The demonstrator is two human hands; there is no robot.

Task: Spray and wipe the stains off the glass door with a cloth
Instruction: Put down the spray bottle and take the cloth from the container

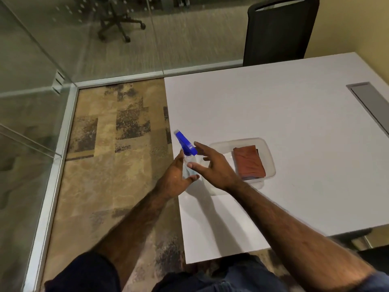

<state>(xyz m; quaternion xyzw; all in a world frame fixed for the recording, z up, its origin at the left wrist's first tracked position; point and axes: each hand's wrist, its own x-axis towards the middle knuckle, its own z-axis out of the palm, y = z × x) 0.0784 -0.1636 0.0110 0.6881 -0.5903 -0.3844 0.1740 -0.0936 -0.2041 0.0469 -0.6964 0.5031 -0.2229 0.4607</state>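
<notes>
One spray bottle (188, 153), one cloth (249, 161)

Dim warm light, soft shadows, wide-angle edge distortion.

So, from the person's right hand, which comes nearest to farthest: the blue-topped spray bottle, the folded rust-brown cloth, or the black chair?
Seen from the head camera, from the right hand:
1. Clear spray bottle with blue trigger top, just to its left, by the fingertips.
2. Folded rust-brown cloth, to its right, inside the clear plastic tray.
3. Black chair, far off at the white table's back edge.
</notes>
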